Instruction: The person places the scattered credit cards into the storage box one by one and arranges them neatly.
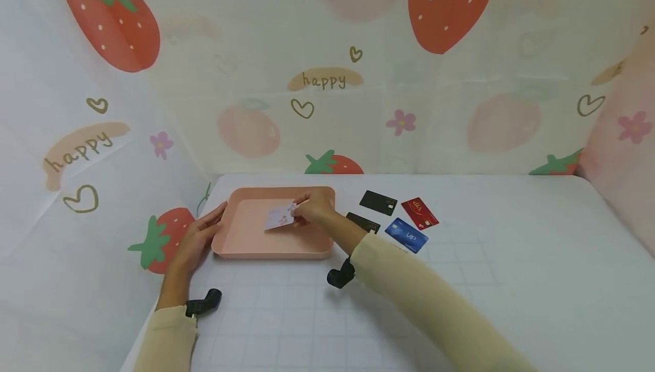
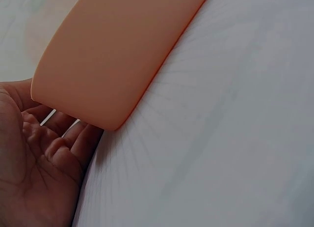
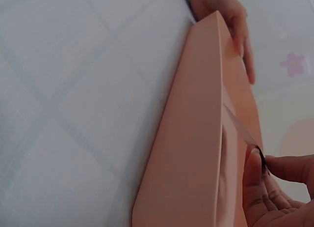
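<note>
A shallow pink tray lies on the table. At its left end my left hand grips the wall; in the left wrist view, the thumb reaches over the rim and the fingers lie along the outside. Above the tray floor, my right hand pinches a pale card with a small printed pattern between thumb and fingers. The card is tilted, its right end covered by the fingers. In the right wrist view, the card appears nearly edge-on behind the tray's front wall.
Right of the tray lie a black card, a second black card partly behind my right forearm, a red VIP card and a blue VIP card. A pale edge shows below the blue one. A strawberry-print curtain hangs behind the table.
</note>
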Tool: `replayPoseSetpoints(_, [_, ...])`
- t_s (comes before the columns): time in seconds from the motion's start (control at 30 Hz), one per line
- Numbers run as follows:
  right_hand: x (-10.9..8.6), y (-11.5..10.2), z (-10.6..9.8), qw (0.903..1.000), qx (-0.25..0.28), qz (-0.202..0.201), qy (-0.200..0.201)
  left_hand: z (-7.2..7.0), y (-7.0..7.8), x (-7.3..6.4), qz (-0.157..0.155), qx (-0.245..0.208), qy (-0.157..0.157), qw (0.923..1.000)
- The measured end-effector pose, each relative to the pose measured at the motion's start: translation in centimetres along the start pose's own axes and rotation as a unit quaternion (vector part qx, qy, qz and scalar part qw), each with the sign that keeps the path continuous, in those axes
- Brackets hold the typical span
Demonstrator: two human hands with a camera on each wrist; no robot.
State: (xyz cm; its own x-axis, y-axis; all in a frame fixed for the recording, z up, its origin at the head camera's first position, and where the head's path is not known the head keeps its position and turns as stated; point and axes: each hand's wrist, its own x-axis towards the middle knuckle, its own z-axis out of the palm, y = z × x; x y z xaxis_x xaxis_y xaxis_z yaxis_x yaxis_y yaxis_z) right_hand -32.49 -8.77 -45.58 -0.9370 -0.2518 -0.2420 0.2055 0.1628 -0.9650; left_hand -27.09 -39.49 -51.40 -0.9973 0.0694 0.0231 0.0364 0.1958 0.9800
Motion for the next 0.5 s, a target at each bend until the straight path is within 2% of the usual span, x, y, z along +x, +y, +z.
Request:
replayPoseSetpoints(0.13, [0.17,0.24,0.13,1.0,0.002,0.0,-0.005,0.14,0.08,-0.03,-0.011,0.005,0.002,0.9999])
replayPoseSetpoints(0.33, [0.42,0.29,0.53,1.0,-0.008,-0.004,0.001,0.08,0.17,0.01,-0.01,0.023,0.003,0.9997])
replayPoseSetpoints(0.5, [0.59,0.39,0.95,0.9999,-0.005,-0.006,0.009,0.08,0.22,-0.14,-0.009,0.015,0.002,0.9998])
